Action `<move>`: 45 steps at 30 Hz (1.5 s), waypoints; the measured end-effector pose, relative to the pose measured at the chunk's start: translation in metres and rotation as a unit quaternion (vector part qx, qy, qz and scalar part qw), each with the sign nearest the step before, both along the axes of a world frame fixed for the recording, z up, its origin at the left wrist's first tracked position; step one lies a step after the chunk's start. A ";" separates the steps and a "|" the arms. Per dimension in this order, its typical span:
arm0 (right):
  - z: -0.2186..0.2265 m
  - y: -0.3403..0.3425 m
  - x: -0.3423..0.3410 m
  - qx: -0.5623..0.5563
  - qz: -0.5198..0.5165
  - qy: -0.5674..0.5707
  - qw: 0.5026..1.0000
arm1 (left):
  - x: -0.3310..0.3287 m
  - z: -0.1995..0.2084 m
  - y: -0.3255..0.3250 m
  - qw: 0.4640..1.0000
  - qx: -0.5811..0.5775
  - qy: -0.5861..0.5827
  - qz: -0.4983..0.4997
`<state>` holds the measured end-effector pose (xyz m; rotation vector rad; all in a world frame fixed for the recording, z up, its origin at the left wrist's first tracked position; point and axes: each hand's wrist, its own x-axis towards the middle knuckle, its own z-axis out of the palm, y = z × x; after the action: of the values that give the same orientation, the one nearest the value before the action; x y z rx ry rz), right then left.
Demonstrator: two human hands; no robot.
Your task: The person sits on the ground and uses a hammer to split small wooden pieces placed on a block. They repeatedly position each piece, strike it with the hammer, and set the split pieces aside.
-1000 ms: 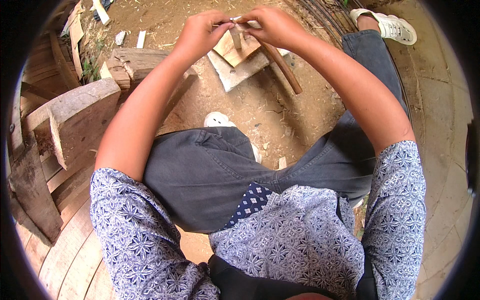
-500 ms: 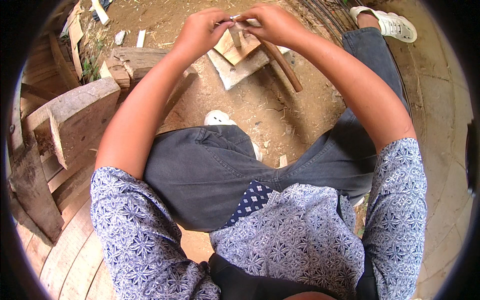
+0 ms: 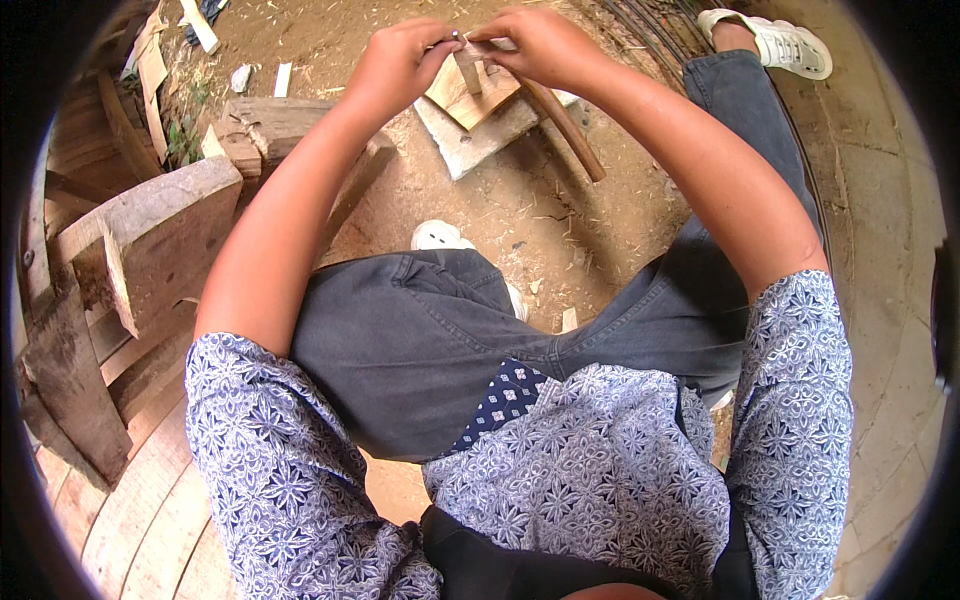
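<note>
At the far middle, my left hand (image 3: pixel 400 62) is closed in a pinch, with a tiny dark piece with a shiny end at its fingertips, too small to name. Close beside it, my right hand (image 3: pixel 545 48) has its fingers pressed together; what they hold, if anything, cannot be made out. Just below the fingertips, a small upright wooden peg (image 3: pixel 472 78) stands on a light wooden block (image 3: pixel 462 106). That block rests on a pale slab (image 3: pixel 458 150). A brown wooden handle (image 3: pixel 568 132) slants out from beneath my right hand; its far end is hidden.
Heavy timber pieces (image 3: pixel 165 215) and a rough wooden block (image 3: pixel 275 125) lie at the left. Curved-looking planks (image 3: pixel 140 510) fill the lower left. Thin rods (image 3: pixel 640 35) run along the far right, near my outstretched leg (image 3: pixel 745 130). Shavings are scattered over the earth floor (image 3: pixel 530 220).
My fingertips have drawn slightly apart, the left hand moving a little left with the tiny piece. The block, slab and handle stay in place.
</note>
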<state>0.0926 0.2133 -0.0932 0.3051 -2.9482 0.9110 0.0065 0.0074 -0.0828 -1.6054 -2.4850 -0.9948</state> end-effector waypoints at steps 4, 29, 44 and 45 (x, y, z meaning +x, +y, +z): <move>0.000 0.001 0.002 -0.008 0.001 0.017 1.000 | 0.002 0.001 0.002 1.000 -0.002 0.006 0.005; -0.004 0.003 0.002 0.026 -0.013 0.046 0.999 | 0.004 0.006 0.005 1.000 -0.014 -0.001 0.015; 0.006 -0.003 0.002 0.044 -0.011 0.017 0.999 | 0.003 0.001 0.001 1.000 0.007 -0.011 0.022; 0.007 -0.003 0.002 0.045 -0.011 0.013 0.999 | 0.003 0.002 0.001 1.000 0.004 -0.013 0.023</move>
<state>0.0951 0.2107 -0.0866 0.2856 -2.9682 0.7660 0.0098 0.0086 -0.0812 -1.5362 -2.5179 -1.0257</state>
